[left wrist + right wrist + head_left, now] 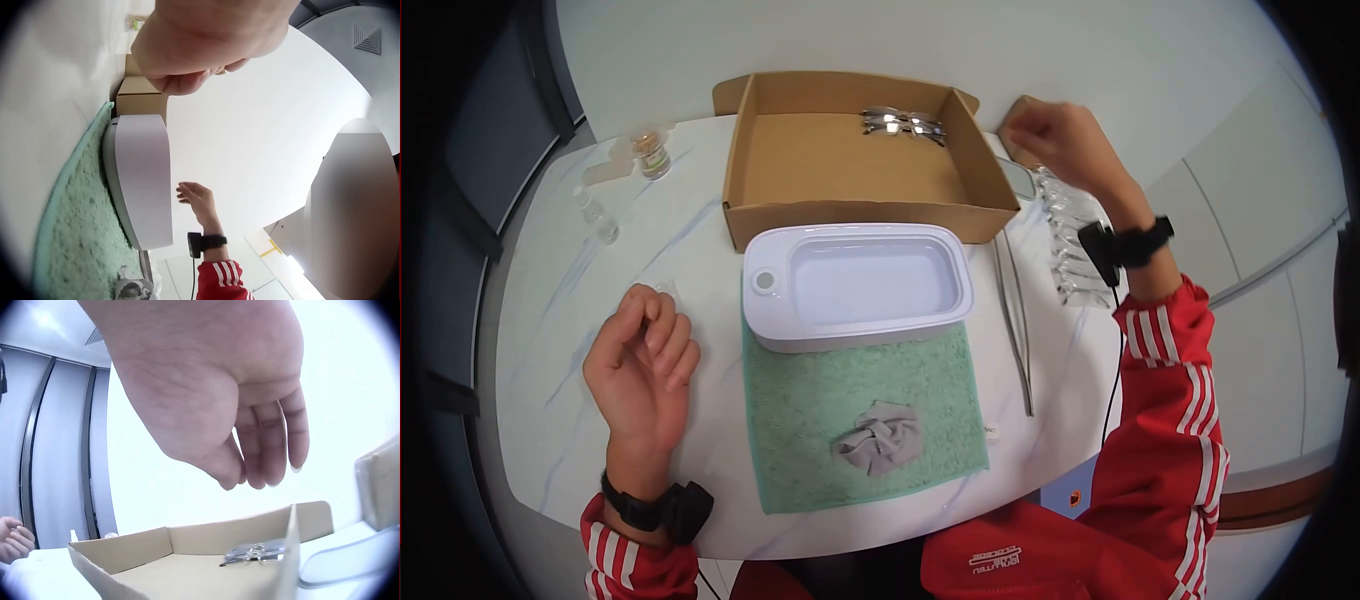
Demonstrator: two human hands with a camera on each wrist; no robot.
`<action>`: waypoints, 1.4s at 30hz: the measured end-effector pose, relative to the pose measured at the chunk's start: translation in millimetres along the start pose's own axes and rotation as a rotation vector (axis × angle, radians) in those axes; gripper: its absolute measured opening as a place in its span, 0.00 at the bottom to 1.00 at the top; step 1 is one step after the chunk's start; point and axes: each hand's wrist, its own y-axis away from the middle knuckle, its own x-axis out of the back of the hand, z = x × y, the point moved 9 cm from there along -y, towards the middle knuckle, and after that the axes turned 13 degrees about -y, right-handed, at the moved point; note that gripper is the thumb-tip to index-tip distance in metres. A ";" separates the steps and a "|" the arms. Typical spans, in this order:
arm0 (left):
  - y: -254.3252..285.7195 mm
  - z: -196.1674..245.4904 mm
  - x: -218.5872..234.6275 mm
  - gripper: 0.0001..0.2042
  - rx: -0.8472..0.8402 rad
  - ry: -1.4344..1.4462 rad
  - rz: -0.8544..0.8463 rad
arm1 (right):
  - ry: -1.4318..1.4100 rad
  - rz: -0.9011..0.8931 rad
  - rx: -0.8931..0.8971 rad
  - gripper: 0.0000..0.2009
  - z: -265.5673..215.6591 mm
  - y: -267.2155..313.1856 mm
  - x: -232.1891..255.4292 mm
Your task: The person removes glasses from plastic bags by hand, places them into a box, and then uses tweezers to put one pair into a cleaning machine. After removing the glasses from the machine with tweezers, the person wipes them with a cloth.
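My left hand (643, 370) is palm up with loosely curled fingers left of the white tub (875, 280), holding nothing; it fills the top of the left wrist view. Raised over the back right of the table, my right hand (1065, 150) has its fingers bent downward and holds nothing, as the right wrist view shows. Below and left of it, glasses (903, 125) lie at the right end of the open cardboard box (870, 213). The tub stands at the back of a green towel (800, 420), with a crumpled grey cloth (880, 438) in front.
Tweezers (1015, 320) lie right of the tub. Several clear plastic packets (1075, 240) line the right edge, near a glass-like flat item (1017, 180) and a brown block (1020, 125). A jar (651, 155) and small bottle (600, 220) stand at the left.
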 end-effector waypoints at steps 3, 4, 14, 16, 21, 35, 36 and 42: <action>1.0 2.6 -0.9 0.09 -0.017 -0.021 0.009 | 0.096 -0.156 -0.095 0.11 52.4 63.5 8.8; 0.9 2.9 -0.3 0.09 -0.019 -0.014 0.021 | 0.153 -0.246 -0.104 0.13 73.4 86.2 5.5; 2.4 8.0 -7.0 0.07 -0.064 -0.013 0.021 | 0.219 -0.290 -0.353 0.15 132.8 203.4 -5.5; 4.3 8.8 -11.5 0.07 -0.073 -0.030 0.002 | 0.258 -0.287 -0.322 0.12 125.2 204.2 -0.8; 14.0 13.4 -40.5 0.11 -0.102 -0.197 -0.157 | -0.027 -0.207 -0.285 0.08 6.7 187.2 23.1; 58.1 -51.5 -96.1 0.15 0.305 -0.992 -0.635 | -1.155 -0.687 -0.097 0.12 -166.4 181.5 -118.3; 51.7 -45.9 -88.7 0.14 0.266 -0.905 -0.535 | -1.245 -0.582 -0.155 0.13 -150.7 178.1 -118.1; 39.7 -31.3 -69.8 0.15 0.076 -0.677 -0.346 | -1.722 -0.276 -0.316 0.19 -105.8 171.7 -105.9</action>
